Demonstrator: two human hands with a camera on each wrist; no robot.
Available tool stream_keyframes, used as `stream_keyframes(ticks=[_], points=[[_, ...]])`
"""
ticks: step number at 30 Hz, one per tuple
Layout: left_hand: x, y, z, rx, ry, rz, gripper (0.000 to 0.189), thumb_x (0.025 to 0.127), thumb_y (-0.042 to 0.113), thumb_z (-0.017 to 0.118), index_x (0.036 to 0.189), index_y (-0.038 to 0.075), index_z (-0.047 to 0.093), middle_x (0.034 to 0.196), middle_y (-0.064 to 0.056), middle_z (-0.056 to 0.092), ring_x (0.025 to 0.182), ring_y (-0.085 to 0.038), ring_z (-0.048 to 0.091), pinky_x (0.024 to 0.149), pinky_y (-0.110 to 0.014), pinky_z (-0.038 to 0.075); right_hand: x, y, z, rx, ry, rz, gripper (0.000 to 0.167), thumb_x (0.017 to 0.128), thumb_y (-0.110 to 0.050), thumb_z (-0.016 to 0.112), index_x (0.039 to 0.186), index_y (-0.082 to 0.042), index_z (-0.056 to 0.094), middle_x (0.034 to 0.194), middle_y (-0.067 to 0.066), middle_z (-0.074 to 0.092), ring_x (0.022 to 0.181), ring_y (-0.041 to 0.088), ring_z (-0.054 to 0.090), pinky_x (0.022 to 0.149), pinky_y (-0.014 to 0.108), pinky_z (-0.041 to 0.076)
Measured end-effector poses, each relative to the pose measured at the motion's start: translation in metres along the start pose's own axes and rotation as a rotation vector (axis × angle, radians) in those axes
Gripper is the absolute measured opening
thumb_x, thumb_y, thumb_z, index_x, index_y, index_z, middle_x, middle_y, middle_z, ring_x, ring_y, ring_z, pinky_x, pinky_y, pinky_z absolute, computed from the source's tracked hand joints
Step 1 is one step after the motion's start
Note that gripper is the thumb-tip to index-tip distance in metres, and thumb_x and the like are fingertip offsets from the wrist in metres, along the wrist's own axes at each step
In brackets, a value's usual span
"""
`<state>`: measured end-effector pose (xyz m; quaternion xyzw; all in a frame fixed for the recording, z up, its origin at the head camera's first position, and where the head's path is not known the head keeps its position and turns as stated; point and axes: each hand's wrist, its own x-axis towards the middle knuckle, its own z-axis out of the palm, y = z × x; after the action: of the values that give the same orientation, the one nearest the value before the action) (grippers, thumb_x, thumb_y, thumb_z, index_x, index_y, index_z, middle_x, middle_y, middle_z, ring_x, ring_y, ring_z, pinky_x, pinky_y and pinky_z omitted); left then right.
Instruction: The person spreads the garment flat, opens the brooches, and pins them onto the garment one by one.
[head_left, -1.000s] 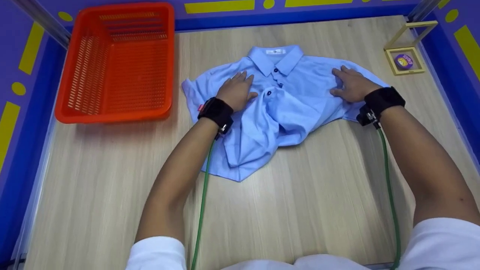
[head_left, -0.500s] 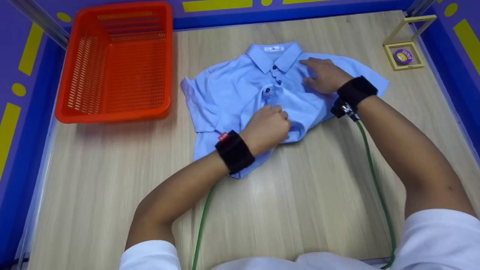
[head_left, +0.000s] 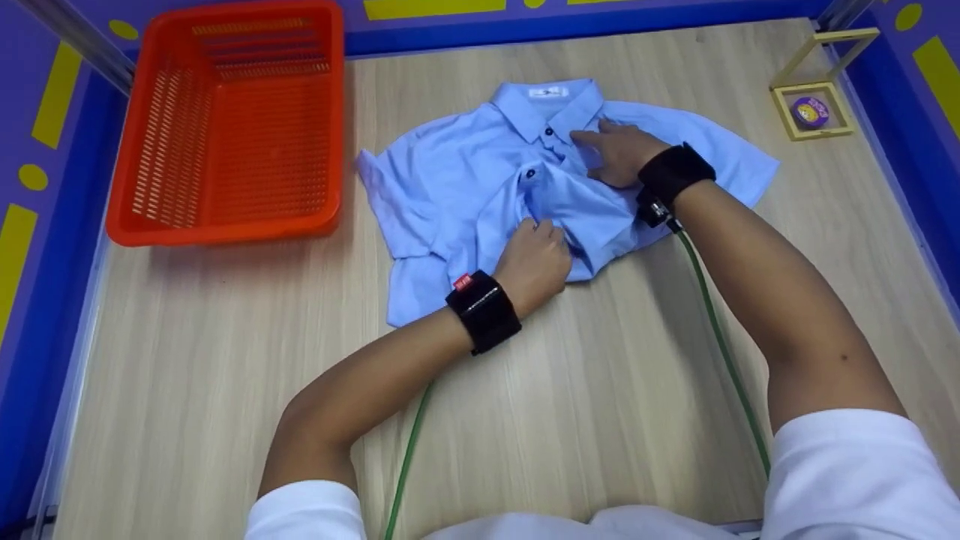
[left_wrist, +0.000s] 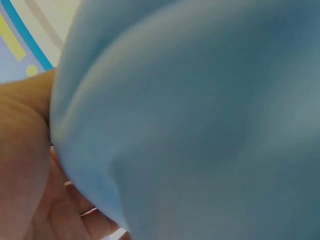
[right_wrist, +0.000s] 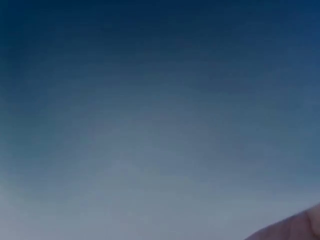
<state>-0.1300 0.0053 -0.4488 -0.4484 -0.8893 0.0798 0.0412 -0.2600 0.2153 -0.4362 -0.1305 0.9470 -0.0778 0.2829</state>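
A light blue short-sleeved shirt (head_left: 442, 176) lies front up on the table, collar toward the far side, its lower front bunched in folds. My left hand (head_left: 534, 266) grips the bunched cloth below a dark button, fingers curled. In the left wrist view a blue fold of the shirt (left_wrist: 175, 120) bulges over the palm, with the left hand (left_wrist: 22, 160) curled at its edge. My right hand (head_left: 626, 154) rests on the shirt just right of the collar and buttons, fingers spread. Blurred blue cloth fills the right wrist view, hiding most of that hand.
An orange plastic basket (head_left: 225, 238) stands at the far left of the wooden table (head_left: 615, 420). At the far right is a small wooden box (head_left: 795, 136) with its lid raised and a purple round item inside. Green cables (head_left: 411, 457) trail from the wrists.
My left hand has come down from the shirt's left chest and gripped the bunched front. The right hand has slid left from the shoulder toward the collar.
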Motion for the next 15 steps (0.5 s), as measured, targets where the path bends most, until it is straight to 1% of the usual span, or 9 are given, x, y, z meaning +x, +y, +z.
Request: stream_keyframes(ticks=[2, 3, 5, 6, 8, 11, 13, 15], points=[[0.001, -0.003, 0.002, -0.019, -0.036, -0.002, 0.023, 0.097, 0.022, 0.056, 0.095, 0.011, 0.076, 0.099, -0.004, 0.07, 0.097, -0.023, 0.06, 0.083, -0.037, 0.044, 0.0, -0.001, -0.002, -0.006, -0.004, -0.014, 0.072, 0.101, -0.023, 0.054, 0.162, -0.014, 0.015, 0.158, 0.04, 0.01, 0.143, 0.057, 0.017, 0.116, 0.061, 0.019], [0.0, -0.003, 0.002, -0.026, -0.044, 0.008, 0.023, 0.097, 0.021, 0.055, 0.093, 0.012, 0.077, 0.097, -0.004, 0.071, 0.098, -0.023, 0.06, 0.084, -0.038, 0.044, 0.0, -0.002, -0.002, -0.007, -0.009, -0.017, 0.073, 0.101, -0.023, 0.054, 0.163, -0.015, 0.015, 0.158, 0.04, 0.01, 0.144, 0.057, 0.017, 0.116, 0.061, 0.02], [-0.002, -0.002, 0.0, -0.033, -0.04, 0.045, 0.025, 0.097, 0.016, 0.054, 0.088, 0.015, 0.078, 0.092, -0.002, 0.072, 0.098, -0.022, 0.06, 0.086, -0.038, 0.042, 0.0, -0.004, -0.004, -0.008, -0.02, -0.016, 0.074, 0.1, -0.022, 0.054, 0.163, -0.016, 0.015, 0.157, 0.04, 0.01, 0.143, 0.057, 0.019, 0.115, 0.061, 0.022], [-0.004, 0.0, -0.001, -0.028, -0.026, 0.072, 0.028, 0.097, 0.013, 0.053, 0.085, 0.017, 0.078, 0.088, 0.0, 0.072, 0.098, -0.022, 0.059, 0.087, -0.038, 0.042, 0.0, -0.004, -0.004, -0.01, -0.026, -0.012, 0.074, 0.1, -0.022, 0.055, 0.163, -0.016, 0.015, 0.158, 0.04, 0.01, 0.142, 0.057, 0.021, 0.115, 0.061, 0.023], [-0.01, 0.005, -0.004, -0.027, 0.007, 0.136, 0.028, 0.096, 0.013, 0.054, 0.081, 0.019, 0.077, 0.081, 0.002, 0.072, 0.097, -0.021, 0.059, 0.089, -0.038, 0.04, 0.0, -0.005, -0.006, -0.016, -0.032, -0.006, 0.074, 0.1, -0.023, 0.055, 0.163, -0.016, 0.015, 0.158, 0.04, 0.009, 0.142, 0.058, 0.02, 0.115, 0.061, 0.024], [-0.019, 0.013, -0.008, -0.029, 0.051, 0.231, 0.027, 0.094, 0.014, 0.056, 0.078, 0.019, 0.077, 0.076, 0.004, 0.07, 0.093, -0.019, 0.059, 0.087, -0.037, 0.039, -0.001, -0.006, -0.007, -0.018, -0.037, 0.017, 0.073, 0.101, -0.025, 0.053, 0.163, -0.016, 0.014, 0.158, 0.039, 0.007, 0.141, 0.061, 0.019, 0.115, 0.063, 0.022], [-0.025, 0.018, -0.01, -0.032, 0.056, 0.291, 0.025, 0.094, 0.015, 0.057, 0.079, 0.019, 0.077, 0.075, 0.005, 0.07, 0.091, -0.018, 0.059, 0.084, -0.035, 0.04, 0.0, -0.005, -0.008, -0.014, -0.034, 0.028, 0.072, 0.102, -0.027, 0.052, 0.163, -0.016, 0.013, 0.158, 0.039, 0.006, 0.141, 0.061, 0.016, 0.115, 0.064, 0.019], [-0.03, 0.023, -0.013, -0.043, 0.039, 0.354, 0.025, 0.095, 0.016, 0.057, 0.079, 0.019, 0.076, 0.076, 0.006, 0.07, 0.091, -0.017, 0.058, 0.082, -0.034, 0.04, 0.0, -0.004, -0.008, -0.005, -0.036, 0.037, 0.072, 0.102, -0.027, 0.05, 0.163, -0.016, 0.012, 0.158, 0.04, 0.004, 0.141, 0.062, 0.014, 0.115, 0.065, 0.018]])
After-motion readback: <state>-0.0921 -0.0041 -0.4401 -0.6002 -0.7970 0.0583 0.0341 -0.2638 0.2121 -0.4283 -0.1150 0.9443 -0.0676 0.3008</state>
